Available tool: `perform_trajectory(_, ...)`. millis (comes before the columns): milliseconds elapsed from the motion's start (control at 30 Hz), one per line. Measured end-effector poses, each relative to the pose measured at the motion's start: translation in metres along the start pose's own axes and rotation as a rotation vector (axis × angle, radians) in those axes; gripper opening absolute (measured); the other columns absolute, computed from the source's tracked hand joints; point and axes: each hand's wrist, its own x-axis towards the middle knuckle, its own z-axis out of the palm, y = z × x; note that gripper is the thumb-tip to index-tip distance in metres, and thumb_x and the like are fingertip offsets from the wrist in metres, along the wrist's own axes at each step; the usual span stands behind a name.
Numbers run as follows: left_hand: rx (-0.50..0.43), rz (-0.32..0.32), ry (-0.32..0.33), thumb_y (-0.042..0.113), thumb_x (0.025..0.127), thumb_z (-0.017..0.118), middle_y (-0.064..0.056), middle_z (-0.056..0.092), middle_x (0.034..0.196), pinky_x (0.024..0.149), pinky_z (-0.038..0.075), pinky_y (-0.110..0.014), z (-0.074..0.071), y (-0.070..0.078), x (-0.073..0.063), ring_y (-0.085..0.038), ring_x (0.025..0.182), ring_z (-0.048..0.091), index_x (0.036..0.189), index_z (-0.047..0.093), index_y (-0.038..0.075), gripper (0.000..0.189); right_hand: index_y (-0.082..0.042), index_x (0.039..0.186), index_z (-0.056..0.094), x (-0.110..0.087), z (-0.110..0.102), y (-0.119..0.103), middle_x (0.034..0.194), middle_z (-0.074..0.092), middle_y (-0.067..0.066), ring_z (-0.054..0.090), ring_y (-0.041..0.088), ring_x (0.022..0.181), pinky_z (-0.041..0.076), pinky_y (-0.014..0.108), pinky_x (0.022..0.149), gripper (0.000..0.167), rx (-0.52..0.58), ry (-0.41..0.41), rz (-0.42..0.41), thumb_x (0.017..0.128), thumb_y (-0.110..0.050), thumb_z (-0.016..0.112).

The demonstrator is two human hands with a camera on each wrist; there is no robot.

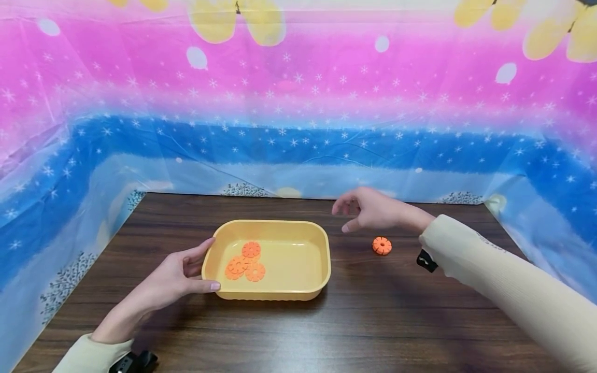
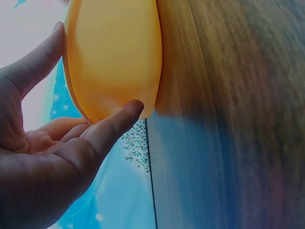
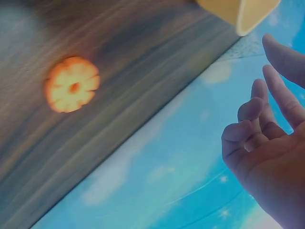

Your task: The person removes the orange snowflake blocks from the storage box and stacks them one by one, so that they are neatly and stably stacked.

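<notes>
A shallow yellow plastic tray [image 1: 284, 267] stands on the table. My left hand [image 1: 170, 277] grips its left end, with the thumb at the near corner and a finger at the far corner. The left wrist view shows the same hand [image 2: 62, 143] against the outside of the tray [image 2: 114, 57]. Several orange notched discs [image 1: 254, 272] lie in the tray's left half, some overlapping. Right of the tray, my right hand [image 1: 373, 210] hovers with loosely bent fingers and holds nothing. Below it lies another orange notched piece [image 1: 382, 246], also seen as an orange disc [image 3: 72, 85] in the right wrist view.
The dark wood-grain table [image 1: 373, 321] reaches back to a pink and blue patterned cloth [image 1: 298, 140], which hangs behind it and along both sides. Black straps with devices [image 1: 132, 362] sit at both wrists.
</notes>
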Motion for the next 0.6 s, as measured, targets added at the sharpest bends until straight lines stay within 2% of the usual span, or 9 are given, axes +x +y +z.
perform_trajectory(233,-0.004,-0.008,0.006,0.014,0.073,0.079,-0.021,0.024,0.147,0.082,0.051,-0.032,0.000,0.000,0.000,-0.035,0.125,0.038,0.148,0.018,0.009,0.097,-0.024,0.106,0.065,0.030,-0.003,-0.026,0.090,0.057,0.000,0.044,0.019,0.057,0.040,0.029,0.049,0.034,0.010,0.009,-0.041,0.075,-0.020,0.078)
perform_trajectory(367,0.002,-0.014,0.011,0.015,0.073,0.079,-0.020,0.025,0.147,0.082,0.051,-0.033,0.000,0.001,0.000,-0.034,0.125,0.039,0.148,0.018,0.010,0.097,-0.026,0.105,0.065,0.051,0.001,-0.043,0.090,0.058,-0.002,0.046,0.016,0.060,0.042,0.029,0.053,0.033,0.002,-0.008,-0.082,0.075,-0.024,0.078)
perform_trajectory(600,0.010,-0.029,0.022,0.018,0.073,0.079,-0.019,0.024,0.148,0.082,0.051,-0.033,0.000,0.000,-0.001,-0.034,0.125,0.039,0.148,0.019,0.011,0.097,-0.022,0.104,0.066,0.085,0.015,-0.069,0.088,0.058,0.002,0.048,0.019,0.066,0.044,0.029,0.062,0.034,0.089,-0.056,-0.149,0.074,-0.018,0.079)
